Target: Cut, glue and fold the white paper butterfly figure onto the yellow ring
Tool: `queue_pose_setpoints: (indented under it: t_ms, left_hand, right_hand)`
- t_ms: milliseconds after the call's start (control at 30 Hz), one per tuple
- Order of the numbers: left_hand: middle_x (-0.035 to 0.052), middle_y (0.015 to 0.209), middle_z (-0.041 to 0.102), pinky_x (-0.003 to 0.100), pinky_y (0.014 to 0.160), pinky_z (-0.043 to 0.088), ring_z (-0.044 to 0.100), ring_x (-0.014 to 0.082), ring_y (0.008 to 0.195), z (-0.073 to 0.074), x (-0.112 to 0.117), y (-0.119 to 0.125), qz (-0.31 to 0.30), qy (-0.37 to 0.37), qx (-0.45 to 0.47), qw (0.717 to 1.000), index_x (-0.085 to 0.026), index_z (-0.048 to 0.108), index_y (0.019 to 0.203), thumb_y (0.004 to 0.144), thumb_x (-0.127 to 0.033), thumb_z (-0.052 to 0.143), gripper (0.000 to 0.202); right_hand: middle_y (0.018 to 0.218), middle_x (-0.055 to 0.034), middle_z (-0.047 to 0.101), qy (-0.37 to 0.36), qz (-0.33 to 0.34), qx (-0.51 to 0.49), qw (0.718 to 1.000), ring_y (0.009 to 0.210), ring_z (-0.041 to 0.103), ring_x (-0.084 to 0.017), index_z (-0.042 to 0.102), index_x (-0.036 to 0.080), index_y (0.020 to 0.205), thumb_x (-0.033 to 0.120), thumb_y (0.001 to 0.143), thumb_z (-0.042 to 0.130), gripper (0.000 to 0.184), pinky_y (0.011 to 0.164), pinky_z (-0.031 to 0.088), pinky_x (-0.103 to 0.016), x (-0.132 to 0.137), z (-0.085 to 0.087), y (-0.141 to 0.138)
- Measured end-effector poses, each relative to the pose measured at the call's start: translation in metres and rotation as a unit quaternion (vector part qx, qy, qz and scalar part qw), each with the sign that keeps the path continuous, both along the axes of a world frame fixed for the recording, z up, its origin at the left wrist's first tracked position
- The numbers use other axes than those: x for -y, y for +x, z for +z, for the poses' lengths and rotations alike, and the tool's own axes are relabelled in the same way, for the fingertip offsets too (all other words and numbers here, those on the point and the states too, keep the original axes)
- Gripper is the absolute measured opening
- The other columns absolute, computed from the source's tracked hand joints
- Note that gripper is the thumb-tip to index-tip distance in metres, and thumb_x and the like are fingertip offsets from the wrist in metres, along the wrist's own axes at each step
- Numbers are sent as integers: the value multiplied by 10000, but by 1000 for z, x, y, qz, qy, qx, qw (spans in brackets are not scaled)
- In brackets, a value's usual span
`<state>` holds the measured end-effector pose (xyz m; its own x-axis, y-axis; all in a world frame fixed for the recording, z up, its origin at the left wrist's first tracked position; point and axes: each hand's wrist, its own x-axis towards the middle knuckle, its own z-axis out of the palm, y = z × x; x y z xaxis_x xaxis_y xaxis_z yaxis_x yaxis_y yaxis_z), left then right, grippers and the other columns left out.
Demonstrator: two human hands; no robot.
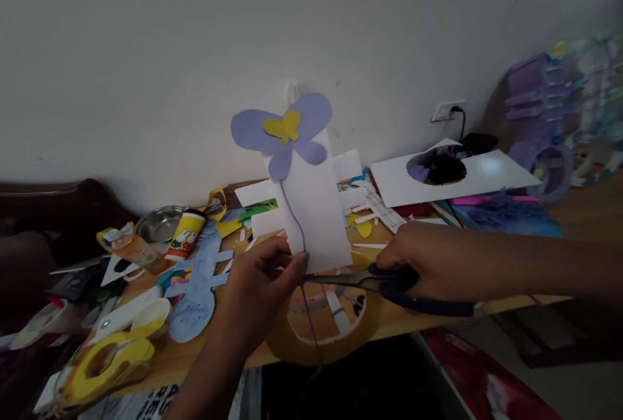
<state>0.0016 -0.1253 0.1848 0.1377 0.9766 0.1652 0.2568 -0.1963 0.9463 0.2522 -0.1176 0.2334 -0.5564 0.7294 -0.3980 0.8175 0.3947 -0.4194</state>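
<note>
We pinch the lower edge of a white paper between the thumb and fingers of our left hand and hold it upright above the table. A purple flower shape with a small yellow butterfly on it is stuck to the paper's top end, and a thin purple thread runs down the paper past our left fingers. Our right hand is closed around the dark blue handles of the scissors. The blades point across to the left hand, right at the paper's bottom edge, and look almost together. The two hands are near each other but do not touch. Under them a yellow ring lies at the table's near edge. Left of the left hand lie a blue cutout, a glue tube and a metal bowl, and nearer to us a yellow cutout. Beyond the right hand a white sheet with a round hole cut in it lies by the wall, below a socket.
</note>
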Motion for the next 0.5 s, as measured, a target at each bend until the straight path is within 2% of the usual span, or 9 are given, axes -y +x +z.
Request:
queue_pose_setpoints:
  t_ms: [167, 333, 500]
  left_hand:
    - [19, 705, 721, 210, 531, 512, 650, 134, 610, -1, -1, -2, -4, -16, 6, 1000, -209, 736, 773, 769, -317, 700, 114]
    - [10, 679, 709, 196, 515, 507, 647, 125, 590, 0, -2, -2, -2, -15, 2, 1000, -212, 712, 728, 767, -319, 700, 115]
    - [7, 662, 712, 188, 513, 522, 661, 125, 588, 2, -1, 0, 1, -11, 6, 1000, -220, 716, 725, 754, -308, 704, 94]
  right_hand:
    - [530, 54, 482, -14, 13, -8, 1000, 502, 450, -99, 579, 194, 620, 234, 782, 562, 168, 467, 268, -223, 0, -2, 6]
    - [537, 36, 518, 13, 12, 13, 1000, 484, 438, -110, 563, 199, 614, 304, 796, 583, 211, 446, 236, -241, 8, 5, 1]
    - [534, 37, 509, 14, -1, 12, 1000, 482, 429, -107, 546, 201, 616, 314, 800, 568, 217, 441, 245, -236, 11, 6, -2]
